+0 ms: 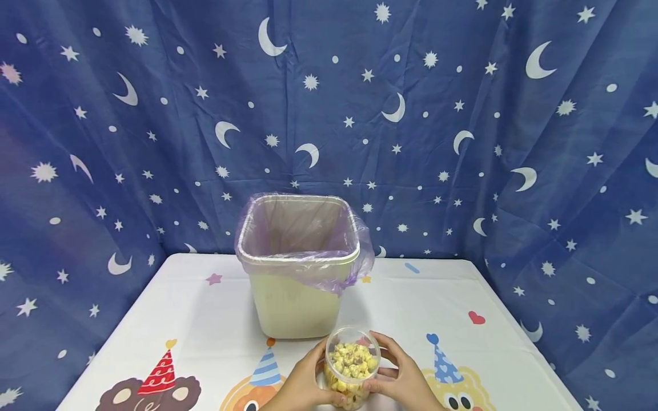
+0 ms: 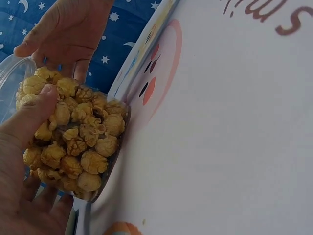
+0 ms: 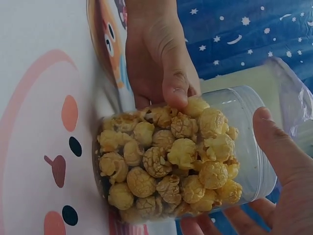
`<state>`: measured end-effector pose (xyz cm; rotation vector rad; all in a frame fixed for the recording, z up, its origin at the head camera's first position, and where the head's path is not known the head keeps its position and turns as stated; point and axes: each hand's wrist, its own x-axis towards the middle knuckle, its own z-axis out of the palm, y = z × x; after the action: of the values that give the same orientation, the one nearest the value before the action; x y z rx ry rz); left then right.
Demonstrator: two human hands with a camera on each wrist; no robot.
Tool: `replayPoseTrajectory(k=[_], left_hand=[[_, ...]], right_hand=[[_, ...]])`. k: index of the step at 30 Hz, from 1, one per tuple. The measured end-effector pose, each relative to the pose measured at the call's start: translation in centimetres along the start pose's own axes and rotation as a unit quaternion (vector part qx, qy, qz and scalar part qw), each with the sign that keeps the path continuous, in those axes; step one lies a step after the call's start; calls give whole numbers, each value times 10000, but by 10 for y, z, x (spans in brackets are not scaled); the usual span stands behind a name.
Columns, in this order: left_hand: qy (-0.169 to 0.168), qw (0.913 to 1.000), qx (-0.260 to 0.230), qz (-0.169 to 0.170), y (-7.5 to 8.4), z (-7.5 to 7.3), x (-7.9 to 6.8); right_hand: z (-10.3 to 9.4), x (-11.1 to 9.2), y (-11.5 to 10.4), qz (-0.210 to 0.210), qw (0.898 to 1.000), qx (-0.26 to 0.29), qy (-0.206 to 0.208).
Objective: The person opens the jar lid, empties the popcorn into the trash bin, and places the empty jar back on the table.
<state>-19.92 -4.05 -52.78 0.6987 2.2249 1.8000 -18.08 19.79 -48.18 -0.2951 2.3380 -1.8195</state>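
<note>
A clear plastic jar of popcorn (image 1: 352, 365) stands low at the front of the table, between both hands. Yellow-brown popcorn fills its lower part, with clear wall above, up to the rim. From the left side my left hand (image 1: 303, 379) grips it, the thumb (image 2: 41, 105) pressed along the wall and the fingers round the far side. My right hand (image 1: 403, 377) holds the opposite side. Its thumb (image 3: 276, 139) lies at the rim, and its other fingers curve behind the jar, partly hidden.
A cream bin (image 1: 295, 305) with a purple-tinted plastic liner (image 1: 365, 251) stands just behind the jar. The white tablecloth (image 1: 195, 319) carries printed cartoon animals in party hats. A blue curtain (image 1: 329, 85) with moons and stars hangs behind and on both sides.
</note>
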Motion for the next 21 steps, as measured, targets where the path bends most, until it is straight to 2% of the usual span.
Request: replayPoseTrajectory(k=[8,12,17,21], left_hand=[[83,9999,58,-50,-1,1,0],[135,9999,97,-38,-2,1,0],[155,9997,185,5,-3,1,1],[175,9993,320,27,-4,-1,1]], right_hand=[[9,1,-1,-519,9967,-429,449],[12,5,-2,-687,9945,-585,528],[10,9,-2,-429,9951,-672,592],[7,12,-1,-227,9965,-634,492]])
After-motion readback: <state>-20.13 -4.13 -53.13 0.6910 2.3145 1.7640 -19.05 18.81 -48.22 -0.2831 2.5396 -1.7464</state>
